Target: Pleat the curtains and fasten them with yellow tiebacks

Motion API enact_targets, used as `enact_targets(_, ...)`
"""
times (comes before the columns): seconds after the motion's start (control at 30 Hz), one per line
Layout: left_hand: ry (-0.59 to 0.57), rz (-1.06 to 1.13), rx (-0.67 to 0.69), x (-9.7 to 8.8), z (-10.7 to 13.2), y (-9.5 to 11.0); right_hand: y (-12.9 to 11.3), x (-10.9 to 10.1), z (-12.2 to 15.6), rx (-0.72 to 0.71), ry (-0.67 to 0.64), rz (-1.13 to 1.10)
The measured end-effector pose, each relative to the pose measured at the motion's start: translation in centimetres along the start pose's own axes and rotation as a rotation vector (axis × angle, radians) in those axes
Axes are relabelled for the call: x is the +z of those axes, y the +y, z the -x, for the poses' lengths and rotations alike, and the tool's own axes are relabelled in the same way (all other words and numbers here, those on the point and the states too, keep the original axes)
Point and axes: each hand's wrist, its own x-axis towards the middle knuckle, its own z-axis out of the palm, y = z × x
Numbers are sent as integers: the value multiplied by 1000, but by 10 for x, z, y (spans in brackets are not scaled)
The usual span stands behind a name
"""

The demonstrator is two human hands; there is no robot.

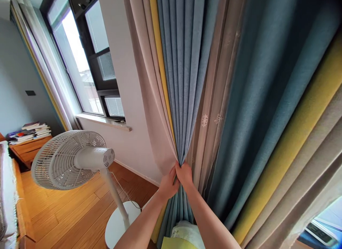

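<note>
Both my hands pinch a gathered blue, beige and yellow fabric curtain [184, 99] at a narrow bunch of folds. My left hand [168, 183] grips the folds from the left side, and my right hand [185, 174] holds them from the right, the two touching. Above my hands the pleats fan upward, and below them the blue folds hang on. A beige sheer panel with small white embroidered motifs [211, 118] lies just right of the blue folds.
A white standing fan [72, 159] stands close on the left, its round base [117, 224] near my left forearm. Beyond are a window with a stone sill [104, 122], a wooden cabinet [29, 151] stacked with books [29, 133], and a wood floor [66, 209]. A yellow-and-white soft item [181, 240] lies below.
</note>
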Motion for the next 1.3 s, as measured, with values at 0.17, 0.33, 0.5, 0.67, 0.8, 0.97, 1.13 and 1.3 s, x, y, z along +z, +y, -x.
enact_targets(0.17, 612, 105, -337, -39, -33, -55, 12, 3, -8, -73, 23, 79)
enact_targets(0.33, 392, 256, -425, -70, -62, -86, 9, 8, -7, -95, -1, 92)
enact_targets(0.5, 653, 46, -402, -64, -42, -77, 4, 16, -9, -57, -32, 108)
enact_targets(0.67, 619, 163, -217, -20, -27, -47, -3, 21, -7, -60, 7, 166)
enact_targets(0.8, 423, 380, -138, 2, -27, -23, -6, 18, 0, -90, -20, 183)
enact_targets(0.97, 238, 446, -78, -3, -28, -4, -1, 23, 12, -231, -60, 47)
enact_targets(1.13, 272, -2, -360, -17, -37, 6, 13, 43, 31, -443, -69, -157)
enact_targets(1.3, 253, -171, -421, -25, -46, 3, 41, 36, 33, -492, -242, -262)
